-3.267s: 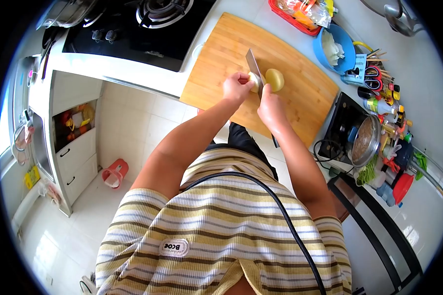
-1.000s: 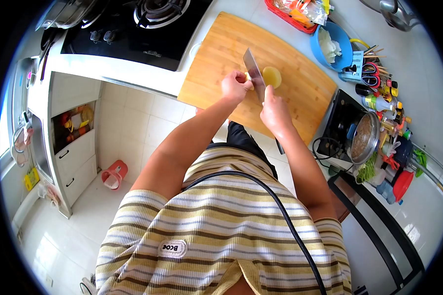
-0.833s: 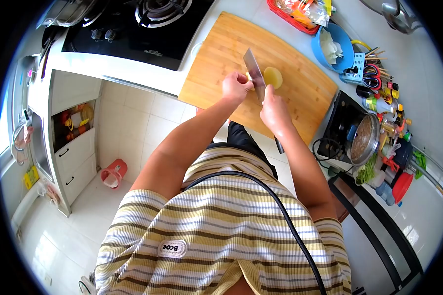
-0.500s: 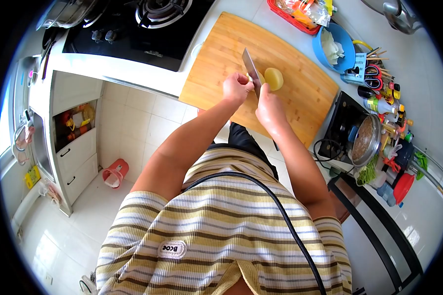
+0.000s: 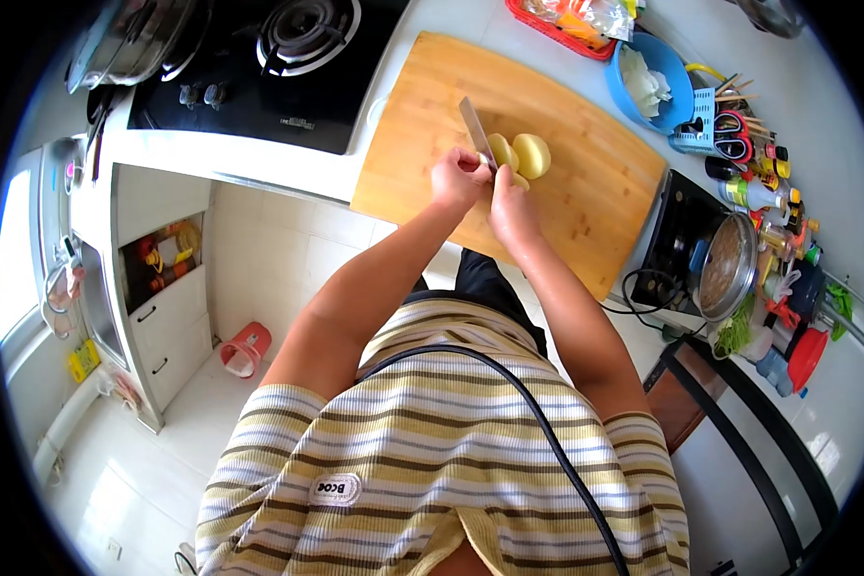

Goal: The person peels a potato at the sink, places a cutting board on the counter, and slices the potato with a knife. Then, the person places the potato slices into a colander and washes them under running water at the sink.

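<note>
My right hand (image 5: 514,209) is closed round the handle of a kitchen knife (image 5: 472,125), its blade pointing away over the wooden cutting board (image 5: 432,106). On the blade's left side my left hand (image 5: 458,179) is closed in a pinch, with a small pale bit of potato showing at the fingertips, mostly hidden. Right of the blade lie a peeled yellow potato half (image 5: 532,156), a cut piece (image 5: 502,151) leaning near it, and a smaller piece (image 5: 520,180) just beyond my right knuckles.
A black gas stove (image 5: 250,106) adjoins the board on the left. Behind right stand a blue bowl (image 5: 677,91) with pale leaves, a red basket (image 5: 562,34) and a scissors holder (image 5: 696,130). Bottles (image 5: 754,195) and a pan (image 5: 728,269) line the right; a black cable (image 5: 509,374) crosses my shirt.
The knife has shifted slightly left, and another potato piece now shows between the blade and the potato half. Both hands stay close together; the view has moved a little.
</note>
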`<state>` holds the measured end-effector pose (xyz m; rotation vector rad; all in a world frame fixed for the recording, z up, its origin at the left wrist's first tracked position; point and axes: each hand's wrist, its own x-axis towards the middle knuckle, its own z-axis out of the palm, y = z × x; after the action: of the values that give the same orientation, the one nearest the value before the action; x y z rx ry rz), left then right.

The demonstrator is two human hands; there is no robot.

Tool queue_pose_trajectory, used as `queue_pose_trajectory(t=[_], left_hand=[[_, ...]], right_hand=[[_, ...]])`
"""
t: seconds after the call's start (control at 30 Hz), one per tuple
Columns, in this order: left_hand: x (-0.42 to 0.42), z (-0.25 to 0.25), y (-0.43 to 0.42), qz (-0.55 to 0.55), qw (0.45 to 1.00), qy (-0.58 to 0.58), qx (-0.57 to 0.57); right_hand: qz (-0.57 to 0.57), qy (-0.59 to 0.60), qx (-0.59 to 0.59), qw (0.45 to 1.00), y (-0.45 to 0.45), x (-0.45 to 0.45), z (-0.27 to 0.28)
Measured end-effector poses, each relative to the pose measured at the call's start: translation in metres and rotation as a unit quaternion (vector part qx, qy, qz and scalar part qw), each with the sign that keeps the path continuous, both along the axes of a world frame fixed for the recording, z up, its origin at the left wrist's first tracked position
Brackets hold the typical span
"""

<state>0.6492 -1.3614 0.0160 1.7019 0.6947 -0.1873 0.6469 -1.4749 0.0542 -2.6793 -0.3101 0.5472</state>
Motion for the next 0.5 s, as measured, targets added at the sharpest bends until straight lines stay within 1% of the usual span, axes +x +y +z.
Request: queue_pose_trajectory(t=[0.07, 0.13, 0.2, 0.27, 0.33, 0.37, 0.4, 0.43, 0.47, 0.5], left_hand=[[-0.002, -0.003, -0.002, -0.014, 1.000, -0.001, 0.013], [0.002, -0.014, -0.005, 0.016, 1.000, -0.017, 0.012], [0.001, -0.012, -0.008, 0.019, 0.999, -0.025, 0.002], [0.000, -0.007, -0.008, 0.021, 0.999, -0.034, -0.008], [0.007, 0.001, -0.001, 0.042, 0.993, 0.014, -0.111], [0.016, 0.004, 0.007, 0.038, 0.993, 0.009, -0.108], [0.029, 0.005, 0.020, 0.025, 0.997, -0.005, -0.073], [0.043, 0.007, 0.030, 0.013, 0.999, -0.018, -0.039], [0.063, 0.005, 0.039, 0.003, 0.998, -0.063, -0.021], [0.082, 0.036, 0.038, -0.045, 0.987, -0.132, 0.084]], right_hand=[[-0.006, -0.007, 0.056, 0.998, -0.006, -0.001, -0.002], [-0.012, -0.019, 0.072, 0.997, -0.013, 0.003, -0.006], [-0.045, -0.074, 0.147, 0.985, -0.017, -0.002, 0.004], [-0.048, -0.070, 0.167, 0.982, -0.028, 0.001, 0.015], [-0.050, -0.072, 0.188, 0.978, -0.040, 0.004, 0.026], [-0.063, -0.067, 0.213, 0.973, -0.047, 0.003, 0.032], [-0.077, -0.060, 0.238, 0.966, -0.053, 0.000, 0.037], [-0.105, -0.063, 0.236, 0.964, -0.059, -0.002, 0.043], [-0.108, -0.066, 0.237, 0.963, -0.064, -0.001, 0.047], [-0.107, -0.060, 0.254, 0.959, -0.068, 0.000, 0.051]])
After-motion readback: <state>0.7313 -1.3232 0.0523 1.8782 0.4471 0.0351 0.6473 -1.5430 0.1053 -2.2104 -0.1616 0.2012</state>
